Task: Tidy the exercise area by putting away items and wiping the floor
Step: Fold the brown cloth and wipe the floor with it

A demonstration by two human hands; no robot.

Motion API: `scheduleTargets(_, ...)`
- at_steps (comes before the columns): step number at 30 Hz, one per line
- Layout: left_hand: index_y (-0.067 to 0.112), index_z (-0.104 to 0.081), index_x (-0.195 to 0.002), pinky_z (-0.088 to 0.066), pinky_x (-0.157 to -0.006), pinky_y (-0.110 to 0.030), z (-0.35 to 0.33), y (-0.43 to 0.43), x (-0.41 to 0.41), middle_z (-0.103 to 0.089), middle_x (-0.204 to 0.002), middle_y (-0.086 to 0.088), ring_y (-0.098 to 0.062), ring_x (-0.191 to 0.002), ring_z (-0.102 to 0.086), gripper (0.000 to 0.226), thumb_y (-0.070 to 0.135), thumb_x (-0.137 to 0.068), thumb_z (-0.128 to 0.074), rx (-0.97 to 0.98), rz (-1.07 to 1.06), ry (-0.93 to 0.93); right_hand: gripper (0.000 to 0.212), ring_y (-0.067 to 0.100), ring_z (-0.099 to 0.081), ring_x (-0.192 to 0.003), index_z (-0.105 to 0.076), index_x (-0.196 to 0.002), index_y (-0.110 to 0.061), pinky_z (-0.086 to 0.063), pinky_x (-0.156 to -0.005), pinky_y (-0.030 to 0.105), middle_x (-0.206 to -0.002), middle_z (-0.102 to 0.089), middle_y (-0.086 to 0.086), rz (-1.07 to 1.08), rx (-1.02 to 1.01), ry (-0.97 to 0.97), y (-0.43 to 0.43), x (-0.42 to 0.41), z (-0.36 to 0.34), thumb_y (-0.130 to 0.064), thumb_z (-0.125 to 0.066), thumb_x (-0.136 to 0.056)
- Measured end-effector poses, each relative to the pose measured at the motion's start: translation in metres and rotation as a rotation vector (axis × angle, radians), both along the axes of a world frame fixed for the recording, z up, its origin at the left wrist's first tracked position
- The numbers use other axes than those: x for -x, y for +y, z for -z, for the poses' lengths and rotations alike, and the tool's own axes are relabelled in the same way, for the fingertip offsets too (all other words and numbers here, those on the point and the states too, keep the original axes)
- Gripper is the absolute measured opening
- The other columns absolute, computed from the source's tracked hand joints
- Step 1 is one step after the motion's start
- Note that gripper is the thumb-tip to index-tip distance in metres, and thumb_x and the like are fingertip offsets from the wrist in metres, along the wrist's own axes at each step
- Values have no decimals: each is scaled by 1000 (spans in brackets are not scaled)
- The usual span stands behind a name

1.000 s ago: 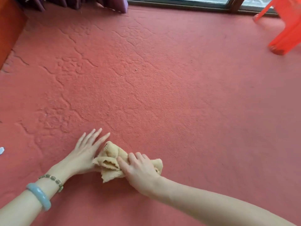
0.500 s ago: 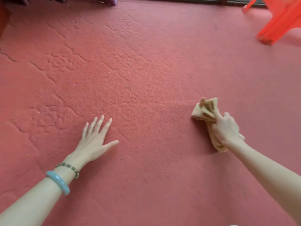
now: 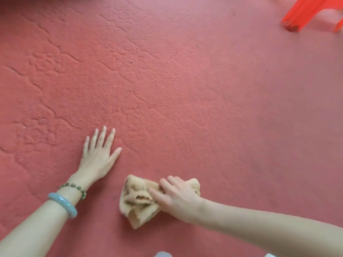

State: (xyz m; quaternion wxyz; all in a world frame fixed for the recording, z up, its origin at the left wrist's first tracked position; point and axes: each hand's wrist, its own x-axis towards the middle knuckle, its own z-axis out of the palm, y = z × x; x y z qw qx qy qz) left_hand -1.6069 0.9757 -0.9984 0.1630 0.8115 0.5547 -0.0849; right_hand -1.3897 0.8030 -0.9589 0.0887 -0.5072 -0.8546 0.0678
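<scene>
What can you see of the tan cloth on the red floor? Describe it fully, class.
The crumpled tan terry-like cloth lies bunched in soft folds, with darker soiled patches in its creases. It rests on the red textured floor, near the bottom of the view. The right hand presses on its right side, fingers spread over it. The left hand lies apart, flat on the floor.

An orange-red plastic stool leg [image 3: 304,13] stands at far right.

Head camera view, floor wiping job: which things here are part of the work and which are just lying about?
Part of the job:
- cloth, bunched, pressed to the floor under the right hand
- red floor, the surface being wiped
- left hand, flat on the floor, apart from the cloth

Just there:
- orange plastic stool, far right corner
- bangle and bead bracelet on the left wrist
</scene>
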Motion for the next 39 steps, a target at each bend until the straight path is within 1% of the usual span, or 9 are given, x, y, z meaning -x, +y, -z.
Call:
scheduleTargets(3, 27, 5, -150, 12, -116, -39, 1, 0, 0, 10, -159, -2, -19, -145, 14, 67, 53, -96, -24, -10, 6, 16, 32, 29, -55, -59, -50, -102, -16, -45, -50, 30, -72, -53, 10, 252, 11, -35, 41, -82, -13, -37, -56, -79)
scheduleTargets(6, 26, 4, -151, 11, -116, -40, 1, -2, 1, 10, -159, -2, -19, -145, 14, 67, 53, -96, -24, -15, 2, 6, 39, 37, -55, -82, -54, -117, -11, -34, -61, 33, -87, -52, 17, 585, 79, -156, 65, -157, -27, -39, -55, -89)
scheduleTargets(9, 26, 4, -151, 12, -116, -40, 0, -2, 0, 10, -159, -2, -20, -145, 14, 67, 53, -96, -24, -10, -6, -2, 47, 38, -52, -86, -53, -122, -12, -41, -68, 41, -90, -50, 19, 748, 114, -126, 69, -173, -23, -45, -48, -88)
scheduleTargets(13, 27, 5, -150, 12, -116, -40, 2, -3, 0, 11, -159, -2, -20, -145, 15, 67, 53, -96, -23, -8, -12, 8, 31, 36, -56, -64, -57, -107, -12, -50, -56, 41, -77, -54, 17, 583, 1, -108, 56, -111, 1, -13, -66, -78)
scheduleTargets(20, 26, 3, -151, 10, -116, -40, 0, -2, 2, 8, -159, -3, -20, -146, 11, 67, 53, -96, -25, -11, -6, 18, 34, 24, -50, -56, -59, -107, -16, -40, -51, 30, -73, -56, 7, 220, -71, -52, 13, 5, 11, -16, -49, -74)
scheduleTargets(24, 27, 3, -151, 9, -117, -40, -4, 0, 3, 8, -159, -2, -20, -146, 10, 67, 53, -96, -25, 13, -4, 14, 33, 24, -53, -59, -61, -105, -18, -41, -52, 30, -75, -57, 6, 208, 16, -44, 20, 3, -2, -25, -44, -77)
scheduleTargets(28, 27, 1, -151, 8, -117, -40, -9, -2, 4, 6, -160, -2, -20, -146, 9, 67, 53, -96, -27, 37, -3, 7, 46, 24, -55, -64, -54, -107, -20, -42, -52, 31, -80, -57, 5, 177, 110, -80, 23, -8, -14, -35, -71, -67)
scheduleTargets(32, 25, -3, -152, 5, -117, -42, -15, -2, -4, 3, -160, -4, -22, -146, 6, 67, 49, -97, -32, 42, -33, 25, 51, 21, -54, -66, -60, -105, -21, -38, -50, 29, -81, -56, 2, 215, 114, -135, 18, -1, -15, -45, -77, -63)
scheduleTargets(39, 19, -2, -152, 7, -117, -39, -24, -43, -47, 3, -159, -8, -22, -146, 9, 68, 48, -97, -30, 11, 58, -18, 45, 32, -52, -81, -52, -118, -11, -46, -58, 39, -92, -50, 11, 542, 187, 130, 15, -45, -12, -25, -68, -78)
